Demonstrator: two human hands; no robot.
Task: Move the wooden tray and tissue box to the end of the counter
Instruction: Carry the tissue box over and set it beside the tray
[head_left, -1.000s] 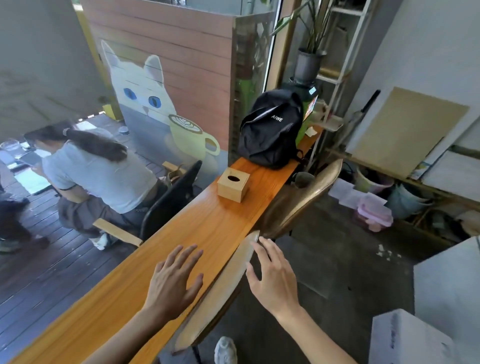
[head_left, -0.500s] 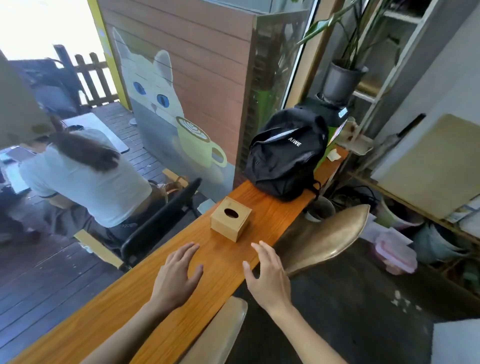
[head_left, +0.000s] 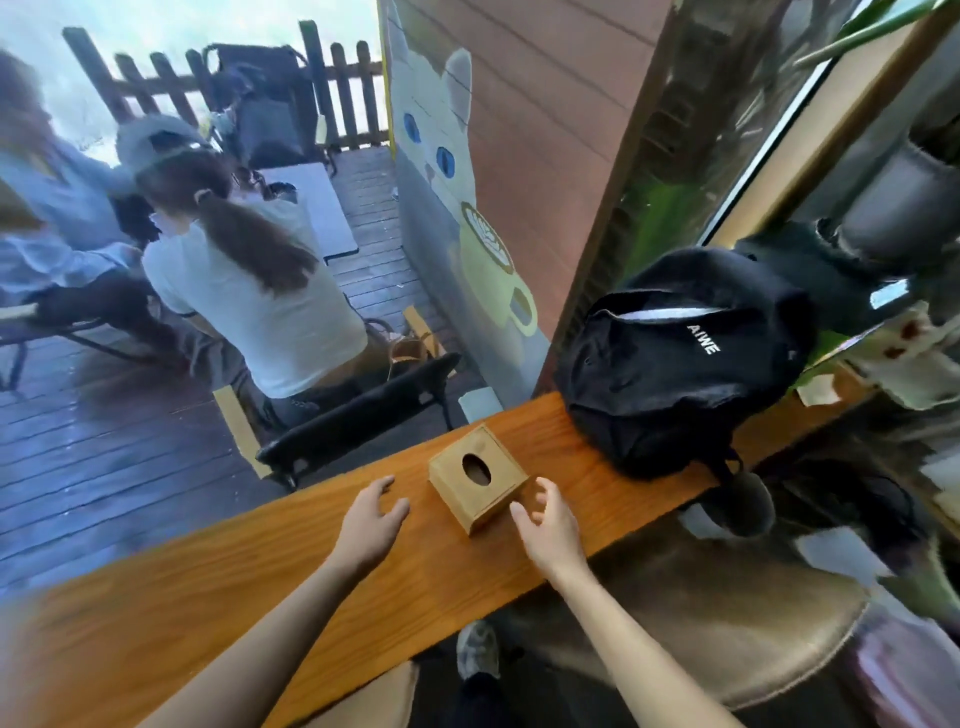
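A square wooden tissue box (head_left: 478, 478) with an oval hole in its top stands on the long orange wooden counter (head_left: 260, 582). My left hand (head_left: 371, 519) hovers open just left of the box, a small gap away. My right hand (head_left: 548, 519) is open at the box's near right corner, fingers curled toward its side, very close or just touching. No wooden tray is in view.
A black backpack (head_left: 680, 353) sits on the counter right behind the box. A person in a white shirt (head_left: 254, 306) sits on the deck beyond the counter. A wooden stool seat (head_left: 727, 618) is below on my side, and a potted plant (head_left: 904, 208) stands at the far right.
I have stepped along the counter toward the tissue box. Both hands have advanced from well short of the box to either side of it. The view has turned left.
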